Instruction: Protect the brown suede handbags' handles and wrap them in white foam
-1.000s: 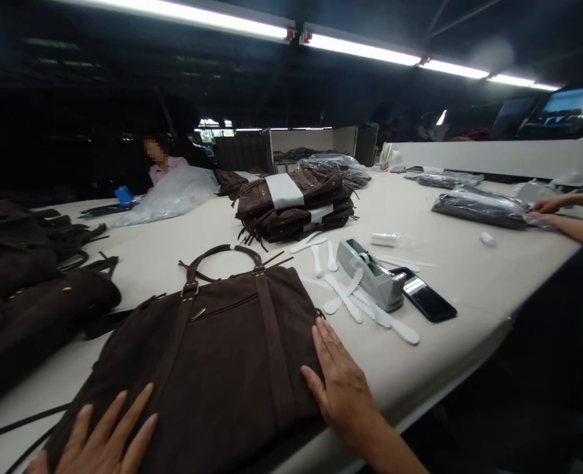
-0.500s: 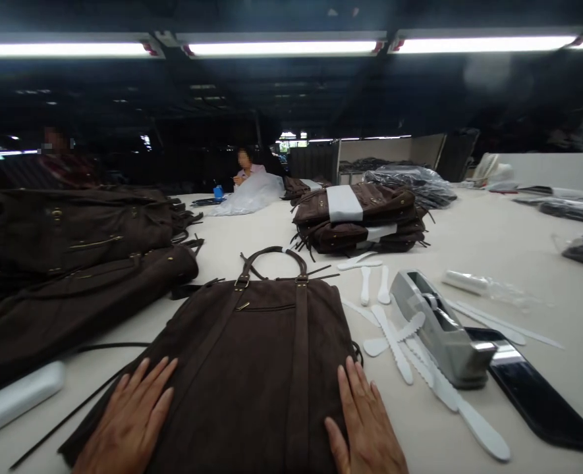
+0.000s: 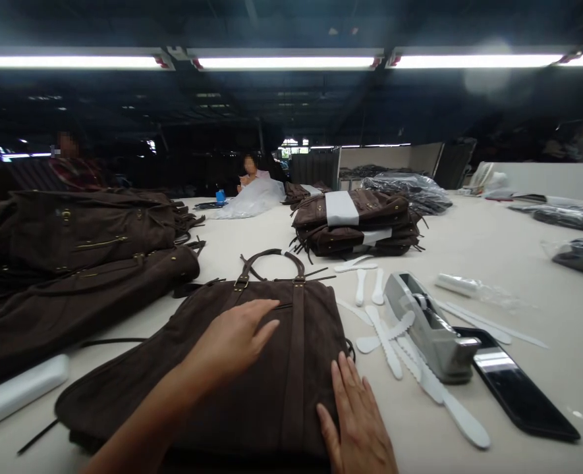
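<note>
A dark brown handbag (image 3: 266, 388) lies flat in front of me, with its two handles (image 3: 271, 253) pointing away. My left hand (image 3: 234, 336) reaches across the upper front of the bag, by the short zip (image 3: 284, 306). Its thumb is apart from its fingers and it grips nothing; whether it touches the bag I cannot tell. Flat against the bag's right edge rests my right hand (image 3: 358, 418), fingers stretched out. Several white plastic spatulas (image 3: 385, 342) and a grey tape dispenser (image 3: 432, 329) are just to the right.
More brown bags (image 3: 74, 257) are piled at the left, above a white bar-shaped object (image 3: 22, 392). Wrapped bags (image 3: 355, 220) stand stacked farther back. A black tray-like object (image 3: 523, 388) lies at the right. Two people (image 3: 252, 172) are in the background.
My left hand has moved from the bag's lower left side up and right to its zip area. The bag's lower left corner looks more rounded. My right hand stays at the right edge.
</note>
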`<state>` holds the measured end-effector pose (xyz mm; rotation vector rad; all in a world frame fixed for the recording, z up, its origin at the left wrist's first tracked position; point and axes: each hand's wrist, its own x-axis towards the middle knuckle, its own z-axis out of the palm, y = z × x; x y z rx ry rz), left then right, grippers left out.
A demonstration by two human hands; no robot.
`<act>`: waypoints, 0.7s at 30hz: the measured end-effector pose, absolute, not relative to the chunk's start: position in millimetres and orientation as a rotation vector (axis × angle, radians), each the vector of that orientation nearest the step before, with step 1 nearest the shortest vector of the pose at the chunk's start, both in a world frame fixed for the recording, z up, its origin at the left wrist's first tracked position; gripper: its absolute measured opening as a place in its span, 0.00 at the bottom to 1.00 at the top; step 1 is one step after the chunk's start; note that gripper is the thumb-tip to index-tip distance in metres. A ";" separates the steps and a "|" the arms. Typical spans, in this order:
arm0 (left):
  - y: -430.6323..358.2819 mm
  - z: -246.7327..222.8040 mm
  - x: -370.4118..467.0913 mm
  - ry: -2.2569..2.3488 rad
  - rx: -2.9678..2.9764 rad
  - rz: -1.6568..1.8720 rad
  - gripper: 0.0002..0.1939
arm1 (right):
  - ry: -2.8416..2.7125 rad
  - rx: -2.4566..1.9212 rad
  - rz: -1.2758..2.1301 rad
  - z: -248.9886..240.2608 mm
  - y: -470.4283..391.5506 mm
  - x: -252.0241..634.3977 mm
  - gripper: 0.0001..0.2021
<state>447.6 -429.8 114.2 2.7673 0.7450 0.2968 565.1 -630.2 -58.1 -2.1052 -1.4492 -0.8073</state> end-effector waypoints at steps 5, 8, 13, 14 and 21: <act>-432.1 138.9 518.7 0.376 2.837 0.101 0.19 | -1.387 -2.112 -0.756 -54.0 -630.7 559.8 0.34; -415.4 111.1 532.2 0.060 2.870 0.083 0.20 | -1.422 -2.121 -0.773 -58.0 -633.3 563.2 0.35; -389.6 18.2 500.9 0.000 2.934 0.404 0.23 | -1.450 -2.103 -0.768 -65.5 -637.4 569.7 0.39; -386.9 3.0 494.0 0.021 2.923 0.444 0.23 | -1.438 -2.102 -0.758 -64.3 -637.7 568.9 0.39; -379.1 -6.0 486.4 0.070 2.686 0.444 0.22 | -1.245 -2.137 -0.599 -36.0 -637.1 550.8 0.32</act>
